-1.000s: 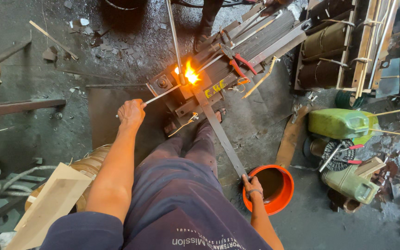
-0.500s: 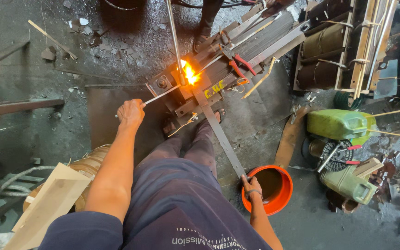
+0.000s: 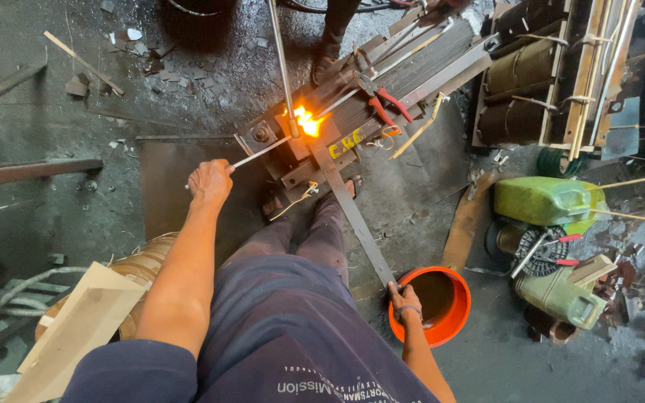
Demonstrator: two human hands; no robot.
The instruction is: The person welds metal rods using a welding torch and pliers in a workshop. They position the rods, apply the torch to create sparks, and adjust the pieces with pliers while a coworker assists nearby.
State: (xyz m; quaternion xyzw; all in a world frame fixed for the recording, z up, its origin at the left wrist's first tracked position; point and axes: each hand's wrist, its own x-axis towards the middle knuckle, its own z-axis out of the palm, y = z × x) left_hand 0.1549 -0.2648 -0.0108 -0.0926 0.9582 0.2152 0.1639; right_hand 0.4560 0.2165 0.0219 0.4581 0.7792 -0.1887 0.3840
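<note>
left hand [image 3: 209, 183] fisted round thin metal rod [image 3: 263, 153], tip in orange glow [image 3: 306, 121]. right hand [image 3: 404, 303] clamped on flat steel bar [image 3: 354, 215], beside orange bucket [image 3: 453, 322].

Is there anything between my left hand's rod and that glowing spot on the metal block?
Nothing visible blocks it. The left hand holds the thin rod, which runs clear across the dark plate to the glowing spot. A second rod comes down from above to the same spot.

glow [image 3: 306, 121]: flame at the rod joint smaller, more compact | hands: no visible shift
</note>
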